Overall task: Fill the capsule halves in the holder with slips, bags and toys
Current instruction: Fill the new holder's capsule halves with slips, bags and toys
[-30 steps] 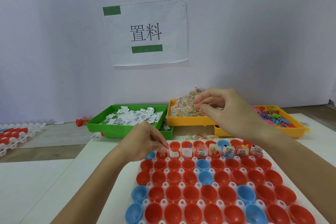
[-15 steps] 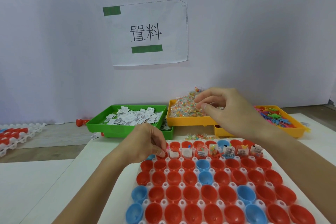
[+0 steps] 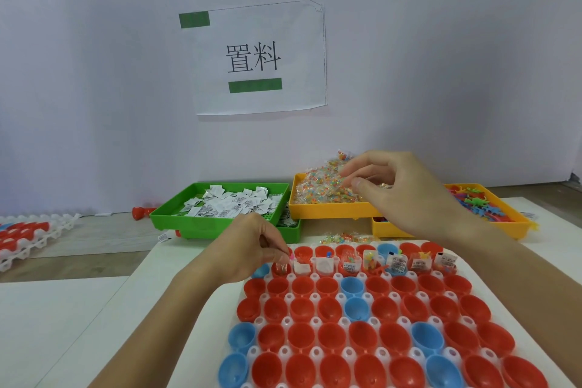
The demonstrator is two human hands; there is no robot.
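A: Starting with the biggest thing, the white moulded plastic holder point(image 3: 318, 277) fills the near table, its sockets seating red and blue plastic capsule halves point(image 3: 330, 337) mouth-up, I'd say so that things can simply be dropped in.

B: And most are empty?

A: Yes. Only the second row from the far edge holds anything: folded slips, clear bags, a few bright bits. The nearer rows are bare, so by my reckoning the job is barely begun.

B: The supplies?

A: Three trays sit along the wall just past the holder, probably for short reaches. The green plastic tray point(image 3: 217, 227) holds white printed paper slips point(image 3: 233, 203); the yellow plastic tray in the middle point(image 3: 327, 214) is heaped with small clear bags of coloured beads point(image 3: 321, 186); the yellow plastic tray on the right point(image 3: 510, 224) carries small multicoloured plastic toys point(image 3: 482, 201).

B: The hands?

A: The right hand point(image 3: 409, 195) hovers over the bag heap, thumb and forefinger drawn towards each other. Something glints under the fingers, but I cannot tell whether a bag is truly pinched.

B: The left?

A: The left hand point(image 3: 248, 249) is curled at the leftmost filled cup, fingertips closed on a tiny pink toy piece point(image 3: 291, 257) right above the cup's mouth. It looks held low so that it lands in the right cup.

B: Anything stray?

A: A few bags lie loose on the table between trays and holder.
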